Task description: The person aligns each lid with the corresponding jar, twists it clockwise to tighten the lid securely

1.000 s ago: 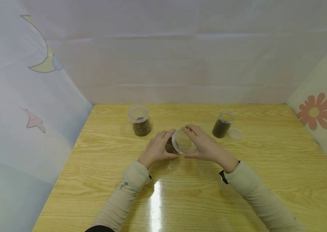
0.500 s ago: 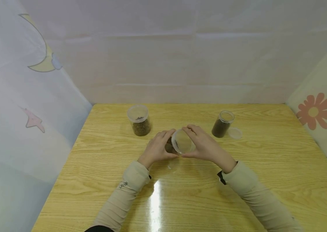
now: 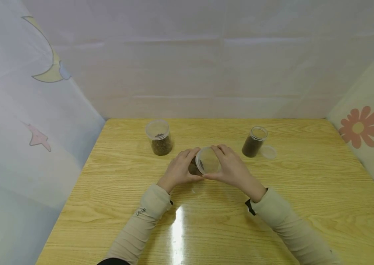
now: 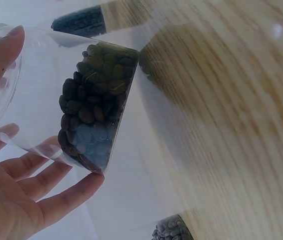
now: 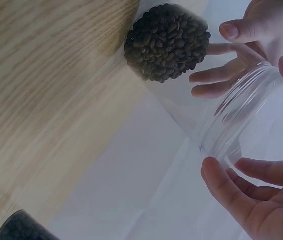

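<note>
A clear jar (image 3: 193, 167) with dark brown beans (image 4: 94, 100) in its lower part is held tilted above the table at centre, its top toward the right. My left hand (image 3: 178, 169) grips the jar body, thumb on the near side and fingers spread round the far side. A translucent round lid (image 3: 209, 161) lies across the jar's top. Round the lid's edge my right hand (image 3: 234, 171) curls its fingers and thumb. In the right wrist view the fingertips (image 5: 212, 167) touch the clear ridged rim, and the beans (image 5: 166, 42) show through the jar.
A clear jar (image 3: 161, 143) of dark beans stands at the back left of the wood-grain table (image 3: 123, 206). At the back right stands a narrower open-topped jar (image 3: 252, 145) with dark contents, a translucent lid (image 3: 268, 152) flat beside it. Printed cloth (image 3: 187, 73) hangs behind.
My right hand has turned slightly round the lid's edge, its thumb shifting left, and the right forearm has moved a little left. The left hand and jar stay nearly still.
</note>
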Demonstrator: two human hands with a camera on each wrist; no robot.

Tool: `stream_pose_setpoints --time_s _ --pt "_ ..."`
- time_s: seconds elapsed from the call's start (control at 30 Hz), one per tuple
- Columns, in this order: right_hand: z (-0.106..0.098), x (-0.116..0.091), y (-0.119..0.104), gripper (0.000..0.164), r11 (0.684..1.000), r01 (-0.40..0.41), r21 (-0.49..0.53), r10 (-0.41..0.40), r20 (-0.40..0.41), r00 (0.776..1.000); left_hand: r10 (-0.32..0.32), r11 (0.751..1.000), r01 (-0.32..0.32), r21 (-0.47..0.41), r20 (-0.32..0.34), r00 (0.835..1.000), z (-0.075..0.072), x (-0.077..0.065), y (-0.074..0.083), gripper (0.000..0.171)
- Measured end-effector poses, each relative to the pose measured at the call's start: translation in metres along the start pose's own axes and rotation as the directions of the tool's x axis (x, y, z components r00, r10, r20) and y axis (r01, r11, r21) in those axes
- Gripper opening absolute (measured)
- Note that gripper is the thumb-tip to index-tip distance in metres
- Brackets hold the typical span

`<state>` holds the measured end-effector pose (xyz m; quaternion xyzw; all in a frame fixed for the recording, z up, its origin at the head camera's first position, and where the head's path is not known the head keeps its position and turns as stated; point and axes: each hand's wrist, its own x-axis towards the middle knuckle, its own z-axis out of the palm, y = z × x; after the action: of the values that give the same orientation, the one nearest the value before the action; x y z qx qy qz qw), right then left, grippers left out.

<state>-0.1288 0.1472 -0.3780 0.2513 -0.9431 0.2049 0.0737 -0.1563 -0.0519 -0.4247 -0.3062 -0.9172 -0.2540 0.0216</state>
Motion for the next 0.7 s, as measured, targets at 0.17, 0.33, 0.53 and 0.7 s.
stream_pose_setpoints --time_s 0.17,0.33,0.53,0.7 --pt "-0.003 0.0 0.002 0.093 1.0 -0.003 0.012 0.003 0.041 0.999 -0.005 1.0 0.005 -0.013 0.009 1.0 -0.001 0.001 0.001 0.096" --pt "-0.008 0.0 0.011 0.095 0.995 0.092 0.022 -0.094 0.075 0.993 -0.026 0.999 0.027 -0.027 0.035 0.999 -0.001 0.003 -0.001 0.097" --pt "-0.008 0.003 0.024 0.094 0.96 0.273 0.054 -0.276 0.056 0.96 -0.029 0.999 0.03 -0.028 0.057 0.998 -0.001 0.005 -0.003 0.097" --pt "-0.007 0.005 0.025 0.092 0.949 0.312 0.046 -0.314 0.034 0.949 -0.029 0.999 0.031 -0.026 0.061 0.998 -0.001 0.005 -0.003 0.097"
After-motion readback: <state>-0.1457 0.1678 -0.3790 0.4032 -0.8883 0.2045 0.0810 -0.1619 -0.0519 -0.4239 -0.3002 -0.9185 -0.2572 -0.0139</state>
